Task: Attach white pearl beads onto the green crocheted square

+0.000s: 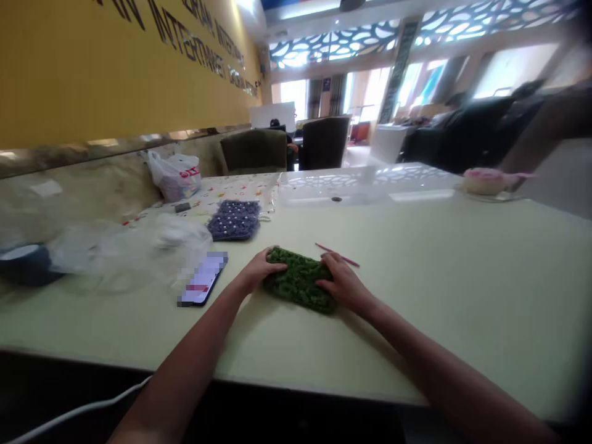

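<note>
A green crocheted piece (300,280) lies flat on the pale table (462,277) in front of me. My left hand (259,269) rests on its left edge with the fingers curled over the yarn. My right hand (343,282) presses on its right edge, fingers bent onto it. A thin pink crochet hook (337,255) lies on the table just behind my right hand, touching neither hand.
A phone (203,279) lies left of the green piece. A purple beaded crocheted piece (234,219) sits further back, with clear plastic bags (134,246) and a white shopping bag (176,176) on the left. A pink item on a dish (490,182) stands at far right.
</note>
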Available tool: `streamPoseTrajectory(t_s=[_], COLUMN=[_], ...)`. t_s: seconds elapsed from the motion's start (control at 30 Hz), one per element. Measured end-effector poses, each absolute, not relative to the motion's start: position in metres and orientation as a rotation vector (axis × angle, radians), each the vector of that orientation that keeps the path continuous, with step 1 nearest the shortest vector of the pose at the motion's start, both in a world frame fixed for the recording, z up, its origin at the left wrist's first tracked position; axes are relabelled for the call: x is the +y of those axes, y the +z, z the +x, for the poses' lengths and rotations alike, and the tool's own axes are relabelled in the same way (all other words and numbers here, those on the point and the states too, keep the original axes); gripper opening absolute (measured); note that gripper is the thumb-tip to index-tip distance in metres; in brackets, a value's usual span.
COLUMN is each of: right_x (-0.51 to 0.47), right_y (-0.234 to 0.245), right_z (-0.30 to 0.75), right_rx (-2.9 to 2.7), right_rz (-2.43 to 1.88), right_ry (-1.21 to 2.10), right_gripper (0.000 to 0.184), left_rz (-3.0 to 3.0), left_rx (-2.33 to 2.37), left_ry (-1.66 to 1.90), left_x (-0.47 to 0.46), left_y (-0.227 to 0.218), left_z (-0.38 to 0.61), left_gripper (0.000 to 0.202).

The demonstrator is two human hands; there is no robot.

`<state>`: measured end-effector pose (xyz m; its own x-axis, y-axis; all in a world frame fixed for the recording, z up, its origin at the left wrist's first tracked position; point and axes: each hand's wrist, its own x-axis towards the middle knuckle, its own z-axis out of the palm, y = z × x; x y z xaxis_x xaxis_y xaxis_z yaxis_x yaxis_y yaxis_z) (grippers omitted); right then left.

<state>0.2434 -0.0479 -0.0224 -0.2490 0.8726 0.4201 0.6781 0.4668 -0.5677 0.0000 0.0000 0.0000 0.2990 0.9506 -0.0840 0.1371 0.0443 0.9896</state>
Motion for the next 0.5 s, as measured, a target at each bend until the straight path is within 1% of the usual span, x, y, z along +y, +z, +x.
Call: streamPoseTrajectory(t_s=[0.03,0.13,0.2,0.27,0.3,0.4,0.5], right_x=[-0.048,-0.044,-0.039,-0.034,-0.032,-0.032,-0.035], right_y=[-0.018,-0.002,0.007,0.013,0.014,0.011,0.005], right_z=[0.244,0.247,0.246,0.244,0.243,0.240,0.242], right_rx=[-1.983,-1.895,-1.859,-1.869,-1.880,-1.872,-1.854], right_rz=[-1.203,-1.065,-1.049,-1.025,-1.003,-0.948,-0.954], right_ry=[0.305,0.126,0.080,0.142,0.183,0.255,0.362], right_gripper=[0.016,0.020,0.021,0.021,0.020,0.016,0.013], left_rz=[1.370,1.354,1.372,1.406,1.420,1.426,1.411], left_rx=[1.036,0.845,0.792,0.818,0.838,0.884,0.901], left_ry=[0.868,0.883,0.944,1.058,1.120,1.221,1.160], left_x=[-0.003,-0.013,-0.017,-0.017,-0.017,-0.014,-0.012], left_y=[0.004,0.014,0.016,0.014,0.012,0.007,0.008], left_z=[0.000,-0.003,-0.004,-0.005,-0.005,-0.009,-0.012], left_gripper=[0.083,0.077,0.061,0.038,0.032,0.030,0.035])
